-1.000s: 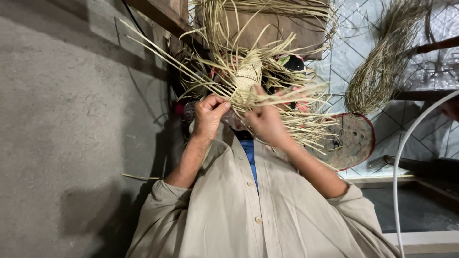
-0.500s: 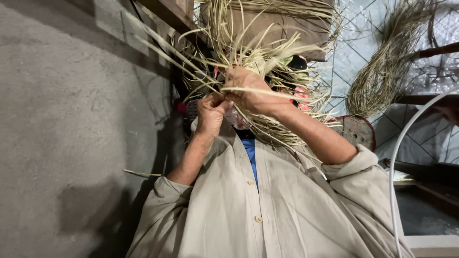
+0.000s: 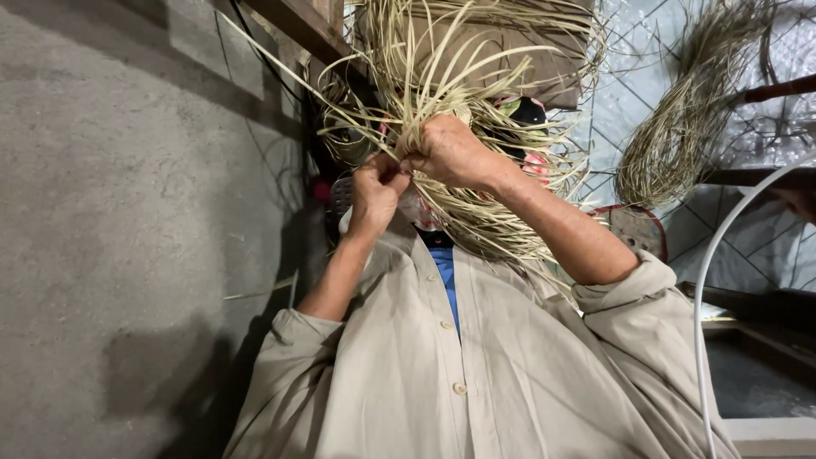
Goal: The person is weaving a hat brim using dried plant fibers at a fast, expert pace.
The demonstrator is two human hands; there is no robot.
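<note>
Both hands sit closed on the straw weaving (image 3: pixel 459 102): the left hand (image 3: pixel 376 189) pinches strands at its lower edge and the right hand (image 3: pixel 450 153) grips a bunch just beside it, knuckles almost touching. Loose straw ends fan out all around them, crowding the space above. Bare concrete floor (image 3: pixel 127 255) lies open to the left; a dried straw bundle (image 3: pixel 680 144) and a white tube (image 3: pixel 714 280) stand at the right.

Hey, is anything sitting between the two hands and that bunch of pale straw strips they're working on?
Nothing visible does. The left hand pinches strands of the bundle of pale straw strips and the right hand is closed around them, so both touch it directly. Loose strands fan around the hands, and the beige button-up shirt lies below.
</note>
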